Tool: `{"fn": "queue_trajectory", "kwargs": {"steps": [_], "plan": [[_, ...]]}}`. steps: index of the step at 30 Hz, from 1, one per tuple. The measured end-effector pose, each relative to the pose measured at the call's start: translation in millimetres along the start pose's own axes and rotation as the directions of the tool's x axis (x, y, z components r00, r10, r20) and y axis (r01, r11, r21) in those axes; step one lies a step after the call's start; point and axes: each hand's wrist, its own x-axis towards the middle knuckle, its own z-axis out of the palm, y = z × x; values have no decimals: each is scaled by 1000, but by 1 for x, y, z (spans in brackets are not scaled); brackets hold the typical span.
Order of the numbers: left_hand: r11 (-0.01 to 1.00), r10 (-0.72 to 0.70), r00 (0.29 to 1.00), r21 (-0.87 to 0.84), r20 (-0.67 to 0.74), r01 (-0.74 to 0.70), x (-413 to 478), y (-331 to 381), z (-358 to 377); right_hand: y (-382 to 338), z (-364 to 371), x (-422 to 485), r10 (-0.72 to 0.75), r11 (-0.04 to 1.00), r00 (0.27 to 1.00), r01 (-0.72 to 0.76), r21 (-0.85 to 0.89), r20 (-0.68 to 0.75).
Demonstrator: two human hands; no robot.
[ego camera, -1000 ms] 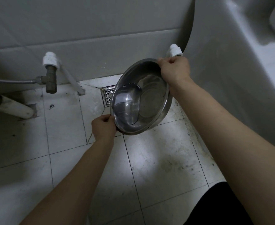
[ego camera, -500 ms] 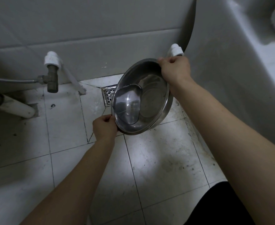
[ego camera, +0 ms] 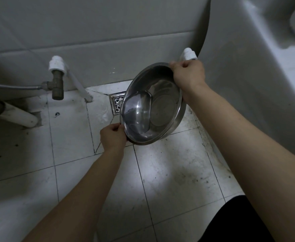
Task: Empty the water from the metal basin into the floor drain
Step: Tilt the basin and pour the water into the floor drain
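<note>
A round metal basin point(ego camera: 162, 109) is held tilted above the floor, its left side lower. Water point(ego camera: 136, 116) pools in that lower left part of the bowl. My left hand point(ego camera: 112, 137) grips the rim at the lower left. My right hand point(ego camera: 188, 74) grips the rim at the upper right. The square metal floor drain point(ego camera: 116, 102) lies in the tiles just left of and under the basin, partly hidden by it.
A brass valve with a white fitting point(ego camera: 57, 79) and a hose sticks out of the wall at left. A white pipe point(ego camera: 16, 114) runs along the floor below it. A large white fixture point(ego camera: 248, 67) fills the right side. Stained white floor tiles point(ego camera: 169, 180) lie below.
The basin has tipped a little further to the left and the water has gathered more toward the lower left rim. Both hands keep their grip.
</note>
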Motion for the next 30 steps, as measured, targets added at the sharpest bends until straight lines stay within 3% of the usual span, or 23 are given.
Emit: {"fn": "queue_trajectory", "kwargs": {"steps": [30], "plan": [[1000, -3, 1000, -24, 16, 3, -1, 0, 1, 1, 2, 1, -23, 999, 1000, 22, 30, 4]]}}
